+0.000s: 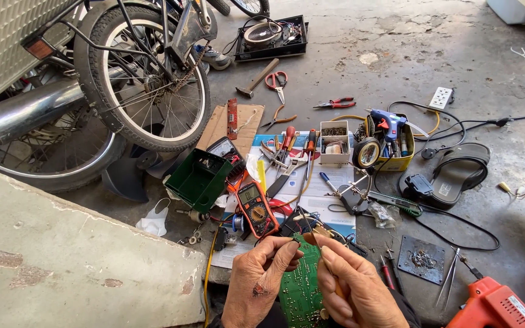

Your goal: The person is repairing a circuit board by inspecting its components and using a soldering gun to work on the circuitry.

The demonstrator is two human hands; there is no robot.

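A green circuit board (302, 290) stands upright at the bottom centre, between both my hands. My left hand (259, 282) grips its left edge with thumb and fingers. My right hand (353, 288) holds its right side, and its fingers pinch a small brown part at the board's top edge. Just beyond the board lies an orange multimeter (255, 208) with its leads.
Several hand tools, a blue glue gun (389, 124) in a yellow box, a green box (199, 179), scissors (277, 82), a hammer (256, 78) and a sandal (457, 173) lie on the concrete floor. A motorcycle wheel (144, 76) stands at left, an orange drill (493, 307) at bottom right.
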